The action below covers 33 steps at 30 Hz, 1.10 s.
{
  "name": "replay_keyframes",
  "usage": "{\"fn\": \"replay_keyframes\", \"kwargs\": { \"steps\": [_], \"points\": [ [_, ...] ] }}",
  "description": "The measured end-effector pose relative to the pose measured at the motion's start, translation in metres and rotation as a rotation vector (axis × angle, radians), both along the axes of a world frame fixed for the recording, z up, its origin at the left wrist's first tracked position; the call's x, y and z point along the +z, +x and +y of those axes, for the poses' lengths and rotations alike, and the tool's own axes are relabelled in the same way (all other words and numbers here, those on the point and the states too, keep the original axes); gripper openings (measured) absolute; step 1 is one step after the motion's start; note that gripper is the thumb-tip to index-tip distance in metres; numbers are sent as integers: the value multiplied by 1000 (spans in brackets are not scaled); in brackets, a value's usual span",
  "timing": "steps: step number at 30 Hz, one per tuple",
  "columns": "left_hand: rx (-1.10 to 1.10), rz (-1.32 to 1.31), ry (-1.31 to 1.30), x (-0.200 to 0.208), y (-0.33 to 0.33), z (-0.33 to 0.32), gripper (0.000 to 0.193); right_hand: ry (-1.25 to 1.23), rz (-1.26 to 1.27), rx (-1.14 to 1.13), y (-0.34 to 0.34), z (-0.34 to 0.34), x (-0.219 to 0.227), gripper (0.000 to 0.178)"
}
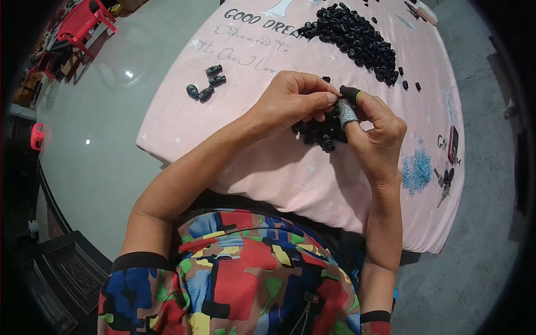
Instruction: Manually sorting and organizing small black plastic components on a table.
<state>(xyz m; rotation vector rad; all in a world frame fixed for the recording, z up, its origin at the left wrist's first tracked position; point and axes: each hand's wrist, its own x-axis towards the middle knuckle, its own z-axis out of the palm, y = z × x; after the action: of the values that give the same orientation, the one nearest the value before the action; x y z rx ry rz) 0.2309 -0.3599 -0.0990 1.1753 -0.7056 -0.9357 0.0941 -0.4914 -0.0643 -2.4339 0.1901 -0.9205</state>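
My left hand (296, 100) and my right hand (379, 131) meet fingertip to fingertip above the bedcover, both closed in a pinch. Between them is a small black plastic piece, mostly hidden by the fingers; it looks like part of a cord lock. On my right hand, the thumb wears a grey fabric finger cover (347, 111) and the index finger a black one (349, 93) with a yellow-green edge. Just beneath both hands lies a small heap of black plastic pieces (325, 139), partly covered by them. Several barrel-shaped black cord locks (206, 92) sit apart to the left.
A large pile of black plastic pieces (357, 42) spreads over the far side of the pink printed cloth (268, 167). Near its right edge lie keys (446, 181) and a dark red flat object (453, 144). A red plastic chair (84, 25) stands on the floor at far left.
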Motion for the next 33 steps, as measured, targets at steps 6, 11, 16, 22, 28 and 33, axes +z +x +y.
{"fn": "replay_keyframes", "kwargs": {
  "steps": [6,11,16,22,28,33],
  "points": [
    [-19,11,44,2,0,0,21,-162,0,18,1,2,1,31],
    [-45,95,43,2,4,-2,13,-215,-47,53,0,3,-1,30],
    [-16,161,30,5,4,-1,12,-118,7,39,0,-1,-6,45],
    [-28,272,-52,5,4,-1,13,91,-8,41,8,6,-8,39],
    [0,250,-44,5,1,-2,13,-25,-2,16,10,8,-10,36],
    [11,211,-25,4,-1,-3,12,-137,-20,13,11,7,-14,37]
  ]
}}
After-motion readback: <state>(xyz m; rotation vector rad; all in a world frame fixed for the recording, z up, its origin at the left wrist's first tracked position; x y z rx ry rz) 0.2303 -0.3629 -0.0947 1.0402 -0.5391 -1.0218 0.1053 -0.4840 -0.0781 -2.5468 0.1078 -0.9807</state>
